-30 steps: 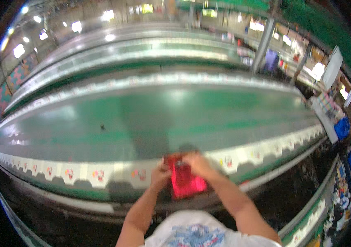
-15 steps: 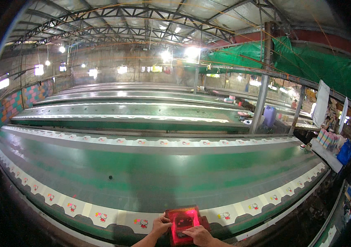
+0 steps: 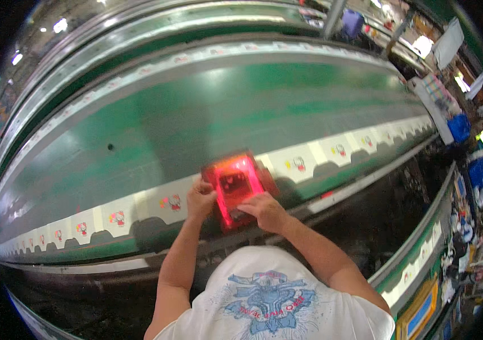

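A red printing screen frame (image 3: 245,164) with bright pink ink around a dark window lies over the white printed strip (image 3: 145,203) along the table's near edge. My left hand (image 3: 200,198) is closed on the frame's left side. My right hand (image 3: 265,211) is closed round a small dark squeegee (image 3: 242,215) at the frame's near end, its fingers partly covering it. Small red-and-yellow cartoon figures repeat along the strip on both sides of the frame.
The long green table (image 3: 224,107) stretches left and right, with a second printed strip (image 3: 218,51) along its far edge. A small dark round spot (image 3: 110,147) is on the surface. Parallel tables stand beyond; cluttered goods, including a blue bag (image 3: 458,128), are at right.
The view has tilted down, bringing my forearms and white shirt into sight. Within the frame, my right hand and the squeegee sit closer to the near end. My left hand still grips the frame.
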A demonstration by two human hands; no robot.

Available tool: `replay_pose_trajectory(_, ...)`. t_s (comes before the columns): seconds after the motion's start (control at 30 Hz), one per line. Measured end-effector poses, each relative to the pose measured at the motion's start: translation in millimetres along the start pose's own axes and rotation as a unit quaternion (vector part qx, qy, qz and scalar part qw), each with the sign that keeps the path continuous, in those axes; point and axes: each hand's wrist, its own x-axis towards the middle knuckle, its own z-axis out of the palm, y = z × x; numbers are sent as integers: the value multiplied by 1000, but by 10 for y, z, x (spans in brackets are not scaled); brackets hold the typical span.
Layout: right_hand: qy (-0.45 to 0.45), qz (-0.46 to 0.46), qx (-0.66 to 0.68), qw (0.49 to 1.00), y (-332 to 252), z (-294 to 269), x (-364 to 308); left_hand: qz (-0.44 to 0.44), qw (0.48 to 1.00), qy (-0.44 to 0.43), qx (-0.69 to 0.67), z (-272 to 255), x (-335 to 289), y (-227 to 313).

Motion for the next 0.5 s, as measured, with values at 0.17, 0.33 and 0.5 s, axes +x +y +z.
replay_pose_trajectory(0.17, 51, 26, 35, 998, -18, -65, -75, -49, 988, -2, -148, 26, -27, 157)
replay_pose_trajectory(0.33, 131, 62, 40, 989, 140, -208, -374, 47, 981, -5, -186, 326, 9, 371)
replay_pose_trajectory(0.5, 184, 67, 58, 979, 728, -499, -810, 42, 990, -6, -133, 1157, 174, 443)
